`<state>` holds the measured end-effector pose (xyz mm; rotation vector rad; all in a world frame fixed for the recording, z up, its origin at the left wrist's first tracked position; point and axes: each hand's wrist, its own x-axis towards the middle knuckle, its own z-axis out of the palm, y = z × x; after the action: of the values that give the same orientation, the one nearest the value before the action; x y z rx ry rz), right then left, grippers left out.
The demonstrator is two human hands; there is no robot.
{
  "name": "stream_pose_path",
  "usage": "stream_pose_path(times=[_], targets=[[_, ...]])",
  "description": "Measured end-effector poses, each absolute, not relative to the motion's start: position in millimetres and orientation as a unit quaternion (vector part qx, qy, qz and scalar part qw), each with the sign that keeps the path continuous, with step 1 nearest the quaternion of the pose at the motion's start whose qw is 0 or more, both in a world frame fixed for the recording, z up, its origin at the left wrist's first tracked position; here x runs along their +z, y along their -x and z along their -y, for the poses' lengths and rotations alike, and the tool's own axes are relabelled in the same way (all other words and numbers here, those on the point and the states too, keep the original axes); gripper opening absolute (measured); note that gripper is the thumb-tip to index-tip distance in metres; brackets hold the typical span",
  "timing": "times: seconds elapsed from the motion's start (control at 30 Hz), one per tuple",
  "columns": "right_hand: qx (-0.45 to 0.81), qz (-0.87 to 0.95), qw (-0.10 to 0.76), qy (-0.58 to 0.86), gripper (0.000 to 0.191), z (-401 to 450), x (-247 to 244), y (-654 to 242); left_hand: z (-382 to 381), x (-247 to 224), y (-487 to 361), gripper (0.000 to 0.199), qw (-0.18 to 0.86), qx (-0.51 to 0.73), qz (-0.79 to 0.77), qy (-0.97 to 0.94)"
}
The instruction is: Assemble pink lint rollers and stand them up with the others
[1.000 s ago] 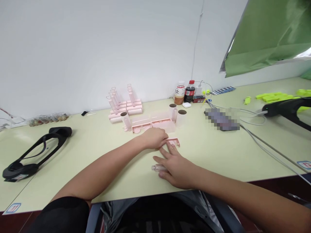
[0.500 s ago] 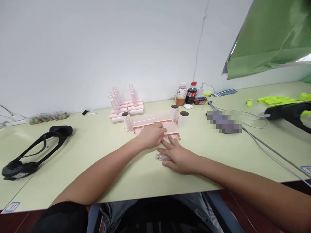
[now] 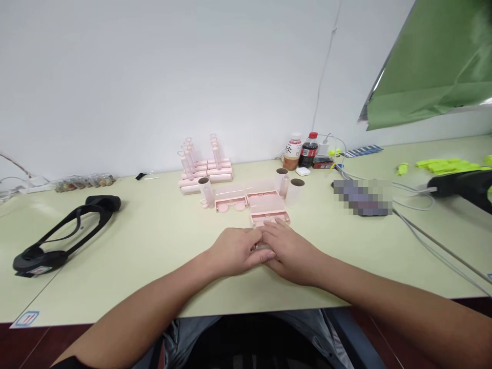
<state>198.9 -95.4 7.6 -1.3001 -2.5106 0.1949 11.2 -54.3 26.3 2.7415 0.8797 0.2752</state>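
Note:
My left hand (image 3: 233, 252) and my right hand (image 3: 295, 252) meet low over the near part of the table. Between them shows part of a small clear tube (image 3: 260, 247), gripped from both sides; most of it is covered by fingers. The right fingers lie across the left fingertips, and the left thumb points right along the tube. Just beyond the fingertips rests an open pink case (image 3: 269, 218), its front edge partly hidden. Left of it lies another open pink case (image 3: 230, 205) with two round shapes at its front.
Frosted cylinders with brown tops (image 3: 295, 192) flank the cases. Pink boxes with upright heart-topped tubes (image 3: 188, 163) stand by the wall. Bottles (image 3: 308, 150), cables and a blurred dark object (image 3: 361, 197) are at right; a black headset strap (image 3: 67, 233) lies left.
My left hand has come off the pink cases and back towards me, onto the clear tube at my right hand. The cases it covered are now exposed. The view has shifted slightly.

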Motion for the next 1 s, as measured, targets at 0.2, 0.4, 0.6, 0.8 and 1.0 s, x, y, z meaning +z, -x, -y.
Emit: stream_pose_path(times=[0.2,0.4,0.6,0.8,1.0], targets=[[0.084,0.828,0.129,0.538,0.022,103,18,-201,47,29,2,0.048,0.192,0.184,-0.329,-0.906],[0.084,0.847,0.117,0.512,0.021,105,5,-209,37,31,15,0.044,0.241,0.159,-0.319,-0.903],[0.043,0.863,0.141,0.484,0.032,100,-8,-212,30,30,19,0.042,0.257,0.176,-0.332,-0.89],[-0.021,0.859,0.165,0.484,0.044,98,-12,-213,29,26,19,0.041,0.253,0.186,-0.335,-0.888],[-0.032,0.862,0.132,0.488,0.068,102,-20,-212,28,25,19,0.041,0.239,0.184,-0.328,-0.895]])
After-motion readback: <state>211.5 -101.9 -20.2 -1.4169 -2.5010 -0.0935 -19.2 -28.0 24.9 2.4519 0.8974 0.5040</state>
